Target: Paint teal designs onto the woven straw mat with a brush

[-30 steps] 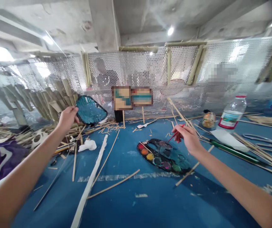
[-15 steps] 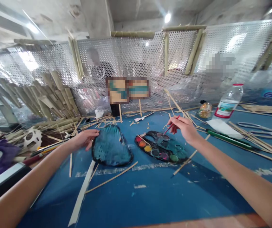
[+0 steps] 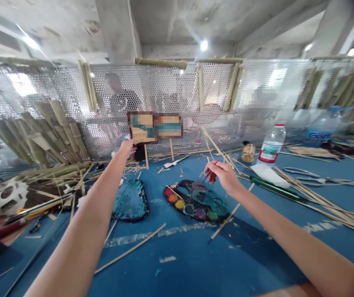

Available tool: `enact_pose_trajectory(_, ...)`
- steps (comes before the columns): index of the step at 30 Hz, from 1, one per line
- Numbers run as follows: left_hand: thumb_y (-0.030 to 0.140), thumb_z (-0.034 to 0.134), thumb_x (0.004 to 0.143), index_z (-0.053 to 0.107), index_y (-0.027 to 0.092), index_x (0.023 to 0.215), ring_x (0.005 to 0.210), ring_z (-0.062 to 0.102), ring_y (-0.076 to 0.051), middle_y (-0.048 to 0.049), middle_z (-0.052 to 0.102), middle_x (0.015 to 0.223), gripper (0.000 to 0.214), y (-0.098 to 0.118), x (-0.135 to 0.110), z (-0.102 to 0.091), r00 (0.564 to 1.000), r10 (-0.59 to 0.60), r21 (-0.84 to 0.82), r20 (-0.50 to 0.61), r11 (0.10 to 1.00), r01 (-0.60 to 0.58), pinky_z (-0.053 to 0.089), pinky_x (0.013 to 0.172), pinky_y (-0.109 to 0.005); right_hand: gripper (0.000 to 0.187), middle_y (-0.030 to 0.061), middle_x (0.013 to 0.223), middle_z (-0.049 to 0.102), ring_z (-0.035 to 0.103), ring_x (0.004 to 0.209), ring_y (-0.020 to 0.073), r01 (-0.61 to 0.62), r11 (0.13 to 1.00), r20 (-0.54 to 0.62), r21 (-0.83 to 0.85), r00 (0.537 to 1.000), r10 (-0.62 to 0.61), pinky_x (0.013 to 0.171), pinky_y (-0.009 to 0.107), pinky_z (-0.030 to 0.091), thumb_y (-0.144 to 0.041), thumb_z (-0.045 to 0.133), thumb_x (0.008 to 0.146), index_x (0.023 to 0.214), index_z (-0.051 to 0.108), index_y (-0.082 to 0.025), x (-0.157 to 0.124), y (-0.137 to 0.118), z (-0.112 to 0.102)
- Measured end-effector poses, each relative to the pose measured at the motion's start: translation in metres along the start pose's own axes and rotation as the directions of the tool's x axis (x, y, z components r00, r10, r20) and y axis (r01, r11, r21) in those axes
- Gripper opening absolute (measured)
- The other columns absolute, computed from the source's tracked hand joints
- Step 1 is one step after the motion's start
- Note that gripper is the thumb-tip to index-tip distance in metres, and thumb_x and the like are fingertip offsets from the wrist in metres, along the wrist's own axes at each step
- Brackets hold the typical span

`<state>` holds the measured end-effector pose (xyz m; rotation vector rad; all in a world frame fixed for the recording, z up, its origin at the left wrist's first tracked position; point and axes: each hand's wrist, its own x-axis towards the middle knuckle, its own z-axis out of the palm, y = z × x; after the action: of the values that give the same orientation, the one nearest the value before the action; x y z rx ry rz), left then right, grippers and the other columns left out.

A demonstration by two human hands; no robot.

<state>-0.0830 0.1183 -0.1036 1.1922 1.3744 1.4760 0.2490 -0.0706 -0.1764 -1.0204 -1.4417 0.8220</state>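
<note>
My left hand (image 3: 128,147) is stretched forward, its fingers closed at the lower left edge of a small painted panel (image 3: 141,127), blurred by pixelation. My right hand (image 3: 218,174) pinches a thin red paintbrush (image 3: 210,170), its tip down on the paint palette (image 3: 183,212). Wells of red, orange, yellow, purple and green paint line the near side of this dark palette; teal paint is smeared over its right half. A blue-painted piece with a black rim (image 3: 132,202) lies flat left of the palette, partly hidden by my left forearm.
Beside the first panel stands a second painted panel (image 3: 170,126) on a stick. A water bottle (image 3: 271,144), a small jar (image 3: 248,153), scissors (image 3: 316,177), a green tool (image 3: 276,189) and bamboo strips (image 3: 325,200) lie or stand right. Perforated sheeting (image 3: 171,95) rises behind.
My left hand has left the blue-painted piece and reached forward to the painted panel. My right hand still holds the paintbrush at the palette. The view has shifted.
</note>
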Motion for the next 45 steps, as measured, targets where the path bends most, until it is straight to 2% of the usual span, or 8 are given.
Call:
enact_pose_trajectory(5, 0.034, 0.053, 0.095, 0.054, 0.015, 0.120, 0.078, 0.063, -0.016, -0.0074, 0.062, 0.104, 0.032, 0.028, -0.020, -0.001, 0.987, 0.144, -0.061, -0.071, 0.987, -0.149, 0.055, 0.065, -0.031, 0.046, 0.0020, 0.048, 0.058, 0.053, 0.042, 0.0120, -0.009, 1.000, -0.003, 0.001, 1.000, 0.009, 0.043, 0.023, 0.043, -0.061, 0.061, 0.077, 0.070, 0.061, -0.015, -0.001, 0.000, 0.003)
enact_pose_trajectory(10, 0.019, 0.050, 0.093, 0.049, 0.015, 0.097, 0.038, 0.041, -0.004, 0.0063, 0.049, 0.060, 0.006, 0.068, -0.076, -0.059, 0.966, 0.257, -0.021, 0.008, 0.966, -0.257, 0.027, 0.038, -0.015, 0.046, 0.0018, 0.047, 0.059, 0.053, 0.041, 0.0117, -0.013, 1.000, -0.047, 0.027, 0.999, 0.014, 0.043, 0.022, 0.042, -0.060, 0.062, 0.076, 0.070, 0.061, -0.015, 0.001, 0.001, 0.000)
enact_pose_trajectory(14, 0.025, 0.054, 0.086, 0.047, 0.018, 0.076, 0.026, 0.025, -0.004, 0.0071, 0.042, 0.041, 0.015, 0.047, -0.152, -0.113, 0.963, 0.073, 0.083, 0.259, 0.992, -0.098, 0.016, 0.030, -0.016, 0.040, 0.0024, 0.054, 0.062, 0.056, 0.047, 0.0125, 0.013, 0.997, -0.112, 0.078, 0.994, -0.005, 0.045, 0.023, 0.041, -0.056, 0.063, 0.077, 0.073, 0.062, -0.016, -0.002, -0.004, 0.005)
enact_pose_trajectory(18, 0.044, 0.064, 0.080, 0.058, 0.019, 0.080, 0.023, 0.024, -0.006, 0.0059, 0.040, 0.033, 0.025, -0.004, -0.208, -0.145, 0.863, -0.249, 0.258, 0.439, 0.955, 0.145, 0.009, 0.028, -0.016, 0.027, 0.0047, 0.069, 0.067, 0.063, 0.065, 0.0170, 0.112, 0.986, -0.122, 0.122, 0.988, -0.097, 0.056, 0.027, 0.046, -0.045, 0.059, 0.084, 0.079, 0.064, -0.019, -0.020, -0.024, 0.027)
enact_pose_trajectory(22, 0.052, 0.065, 0.074, 0.058, 0.022, 0.074, 0.024, 0.022, -0.005, 0.0064, 0.038, 0.035, 0.031, -0.033, -0.227, -0.146, 0.730, -0.389, 0.310, 0.562, 0.917, 0.250, 0.006, 0.028, -0.017, 0.024, 0.0049, 0.087, 0.068, 0.064, 0.081, 0.0178, 0.189, 0.981, 0.076, 0.053, 0.978, -0.192, 0.073, 0.031, 0.048, -0.039, 0.052, 0.093, 0.087, 0.068, -0.022, -0.055, -0.042, 0.054)
enact_pose_trajectory(27, 0.050, 0.064, 0.075, 0.055, 0.021, 0.077, 0.029, 0.023, -0.005, 0.0070, 0.038, 0.045, 0.030, -0.037, -0.243, -0.133, 0.574, -0.493, 0.406, 0.653, 0.869, 0.284, 0.007, 0.030, -0.019, 0.030, 0.0047, 0.086, 0.067, 0.062, 0.084, 0.0178, 0.176, 0.977, 0.355, -0.122, 0.927, -0.123, 0.078, 0.031, 0.049, -0.041, 0.046, 0.097, 0.088, 0.068, -0.023, -0.083, -0.049, 0.071)
enact_pose_trajectory(35, 0.052, 0.063, 0.071, 0.056, 0.022, 0.075, 0.033, 0.024, -0.007, 0.0049, 0.041, 0.054, 0.031, -0.049, -0.251, -0.130, 0.591, -0.545, 0.520, 0.594, 0.821, 0.234, 0.009, 0.033, -0.023, 0.020, 0.0049, 0.089, 0.068, 0.060, 0.089, 0.0178, 0.480, 0.827, 0.535, -0.292, 0.799, -0.275, 0.084, 0.032, 0.045, -0.027, 0.045, 0.098, 0.094, 0.064, -0.021, -0.085, -0.038, 0.077)
enact_pose_trajectory(45, 0.051, 0.065, 0.073, 0.060, 0.023, 0.073, 0.041, 0.029, -0.010, 0.0015, 0.043, 0.059, 0.028, -0.056, -0.251, -0.130, 0.552, -0.563, 0.521, 0.615, 0.816, 0.252, 0.013, 0.037, -0.024, 0.023, 0.0033, 0.090, 0.067, 0.060, 0.086, 0.0157, 0.399, 0.864, 0.554, -0.307, 0.813, -0.179, 0.081, 0.030, 0.045, -0.029, 0.044, 0.099, 0.094, 0.064, -0.021, -0.084, -0.032, 0.077)
